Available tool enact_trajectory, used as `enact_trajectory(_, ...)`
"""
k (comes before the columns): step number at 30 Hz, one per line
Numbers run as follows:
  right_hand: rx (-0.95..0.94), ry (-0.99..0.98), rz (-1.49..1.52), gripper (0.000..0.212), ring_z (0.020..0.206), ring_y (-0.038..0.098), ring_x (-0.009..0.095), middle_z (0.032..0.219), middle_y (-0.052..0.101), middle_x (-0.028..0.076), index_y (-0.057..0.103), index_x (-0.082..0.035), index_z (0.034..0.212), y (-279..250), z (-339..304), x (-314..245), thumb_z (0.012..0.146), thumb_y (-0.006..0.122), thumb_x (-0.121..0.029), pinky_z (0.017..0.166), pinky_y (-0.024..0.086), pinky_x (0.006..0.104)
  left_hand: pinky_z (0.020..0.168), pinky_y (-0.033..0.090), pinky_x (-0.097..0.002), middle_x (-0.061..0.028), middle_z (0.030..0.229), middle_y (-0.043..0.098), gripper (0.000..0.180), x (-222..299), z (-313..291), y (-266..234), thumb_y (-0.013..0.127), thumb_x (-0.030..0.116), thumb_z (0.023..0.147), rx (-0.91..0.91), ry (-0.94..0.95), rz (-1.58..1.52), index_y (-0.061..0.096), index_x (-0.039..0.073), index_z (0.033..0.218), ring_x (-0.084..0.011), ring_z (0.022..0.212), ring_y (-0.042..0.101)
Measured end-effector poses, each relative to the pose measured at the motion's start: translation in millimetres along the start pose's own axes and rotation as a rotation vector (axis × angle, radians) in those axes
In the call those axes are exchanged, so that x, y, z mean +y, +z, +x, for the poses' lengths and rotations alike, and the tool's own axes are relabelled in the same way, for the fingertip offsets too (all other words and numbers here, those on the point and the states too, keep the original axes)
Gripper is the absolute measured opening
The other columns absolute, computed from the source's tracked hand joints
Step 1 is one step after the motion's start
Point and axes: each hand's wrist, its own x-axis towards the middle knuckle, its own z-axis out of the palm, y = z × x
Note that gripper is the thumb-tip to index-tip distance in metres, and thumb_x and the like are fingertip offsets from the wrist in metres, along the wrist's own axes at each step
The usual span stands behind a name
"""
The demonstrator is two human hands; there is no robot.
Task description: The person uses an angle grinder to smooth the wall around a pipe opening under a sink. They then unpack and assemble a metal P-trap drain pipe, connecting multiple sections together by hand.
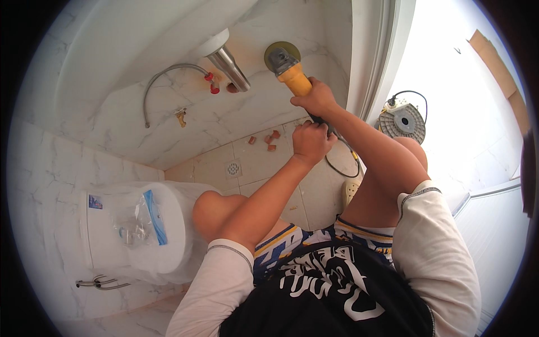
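Note:
A yellow angle grinder (293, 74) with a grey head and a round disc (282, 52) is held up against the marble-tiled wall, just right of a chrome drain pipe (229, 68). My right hand (315, 99) grips the grinder's yellow body near the front. Behind it, my left hand (310, 141) is closed around the dark rear handle. The grinder's black cord (343, 168) loops down over the floor tiles. A hole with reddish edges (232, 87) shows in the wall next to the pipe.
Reddish brick chips (269, 139) lie on the floor by the wall near a square floor drain (233, 168). A white toilet (137, 227) wrapped in plastic stands at left. A braided hose (163, 78) hangs on the wall. A cable reel (402, 120) sits outside the doorway.

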Motion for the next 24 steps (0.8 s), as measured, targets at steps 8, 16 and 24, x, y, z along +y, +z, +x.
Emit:
enact_trajectory(8,0.016,-0.154,-0.011,0.075,0.096,0.068,0.036,0.101,0.069,0.021,0.057,0.0,0.126,-30,-26,-7,0.064,0.079,-0.035,0.084,0.053,0.0421,0.062,0.05,-0.0393,-0.0056,0.063,0.064,0.047,2,21,-55,0.075,0.051,0.08,-0.558,-0.047,-0.163,0.063,0.009,0.064,-0.0265,0.065,0.064)
enact_trajectory(16,-0.041,-0.336,-0.081,0.067,0.092,0.065,0.03,0.098,0.067,0.017,0.056,-0.002,0.126,-133,-78,-34,0.066,0.076,-0.023,0.086,0.05,0.0399,0.068,0.051,-0.0386,-0.0101,0.073,0.068,0.046,-7,38,-122,0.076,0.05,0.081,-0.788,-0.082,-0.223,0.068,0.005,0.076,-0.0271,0.071,0.066)
enact_trajectory(24,0.223,-0.172,0.35,0.057,0.095,0.063,0.017,0.103,0.064,0.007,0.054,-0.002,0.125,-207,-137,25,0.073,0.076,-0.01,0.086,0.052,0.0349,0.072,0.053,-0.0386,-0.0117,0.08,0.071,0.044,-4,30,-126,0.077,0.046,0.081,-0.813,-0.183,-0.289,0.069,0.003,0.087,-0.027,0.076,0.068)
